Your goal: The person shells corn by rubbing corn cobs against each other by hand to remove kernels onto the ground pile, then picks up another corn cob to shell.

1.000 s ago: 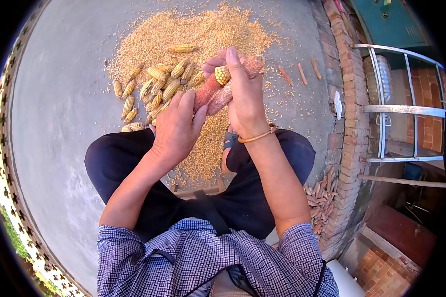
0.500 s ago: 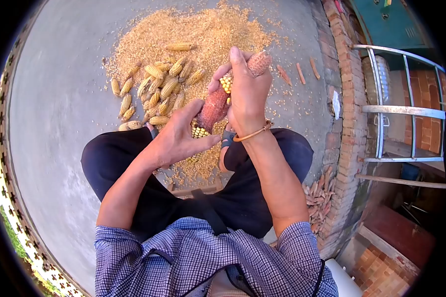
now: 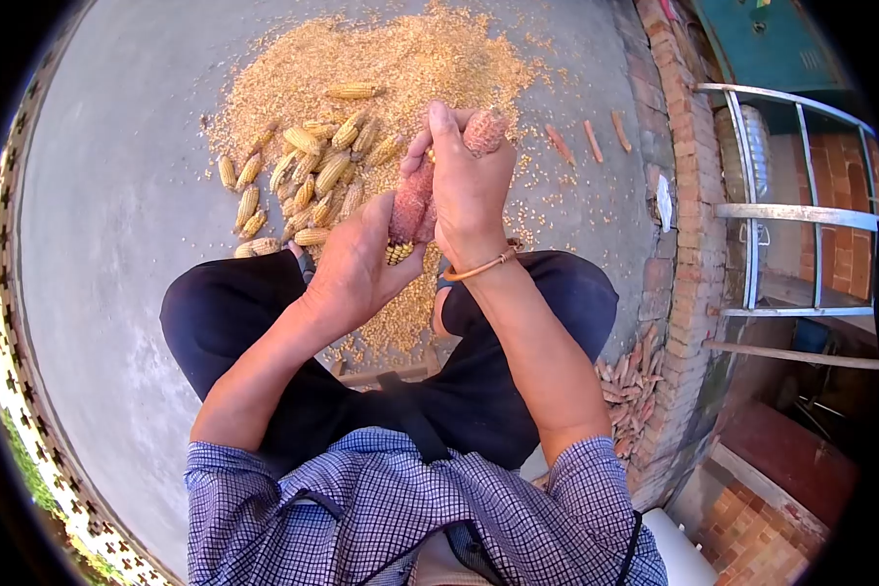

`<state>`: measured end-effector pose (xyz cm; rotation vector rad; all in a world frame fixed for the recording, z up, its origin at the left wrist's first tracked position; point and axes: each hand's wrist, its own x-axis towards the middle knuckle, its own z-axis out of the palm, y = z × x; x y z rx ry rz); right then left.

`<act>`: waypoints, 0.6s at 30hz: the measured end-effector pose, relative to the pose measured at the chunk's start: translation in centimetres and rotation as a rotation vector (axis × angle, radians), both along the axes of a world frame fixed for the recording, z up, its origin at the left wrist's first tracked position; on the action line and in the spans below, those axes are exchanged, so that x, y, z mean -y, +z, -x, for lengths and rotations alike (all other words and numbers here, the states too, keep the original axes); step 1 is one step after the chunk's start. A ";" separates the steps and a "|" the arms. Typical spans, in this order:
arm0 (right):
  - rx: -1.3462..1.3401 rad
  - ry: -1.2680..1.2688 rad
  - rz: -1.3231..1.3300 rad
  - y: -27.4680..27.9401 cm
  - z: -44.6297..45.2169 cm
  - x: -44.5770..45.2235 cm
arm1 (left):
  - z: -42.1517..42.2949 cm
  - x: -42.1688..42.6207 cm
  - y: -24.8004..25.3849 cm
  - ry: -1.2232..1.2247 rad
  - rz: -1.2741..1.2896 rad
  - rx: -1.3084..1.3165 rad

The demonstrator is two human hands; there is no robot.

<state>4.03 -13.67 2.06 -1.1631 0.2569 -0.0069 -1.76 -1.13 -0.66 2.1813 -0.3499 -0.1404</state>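
Between my two hands is held a reddish corn cob (image 3: pixel 413 205), its long axis running away from me and slightly rightward, with yellow kernels (image 3: pixel 398 253) at the near end. My left hand (image 3: pixel 350 256) grasps this end; my right hand (image 3: pixel 474 190) is clenched around a second cob (image 3: pixel 485 132), whose bare tip points forward and rightward. Behind the metal frame (image 3: pixel 796 216) stands, it seems, one clear plastic container (image 3: pixel 755 151).

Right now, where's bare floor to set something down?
Free: the grey floor left of the corn ears and left knee, out to the patterned edging. Smaller: beyond the three stripped cobs, beside the brick wall.
Crowded: the spread kernels, the cob pile by the right knee, between the knees.
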 end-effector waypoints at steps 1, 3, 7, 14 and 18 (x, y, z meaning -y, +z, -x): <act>-0.006 -0.031 0.000 0.1 -0.1 -0.1 | 0.1 0.2 0.5 -0.005 -0.020 -0.067; -0.004 -0.069 -0.003 0.4 -0.3 0.0 | -0.1 -0.1 1.4 -0.066 0.125 -0.194; 0.009 -0.072 -0.040 0.9 -0.6 0.7 | 0.4 -0.7 2.4 -0.073 0.328 -0.226; -0.064 0.064 -0.190 1.7 -0.6 1.6 | -0.2 -1.9 1.3 -0.096 0.497 -0.433; -0.015 0.040 -0.107 0.7 -0.7 1.1 | -0.4 -1.4 0.6 0.003 0.259 -0.299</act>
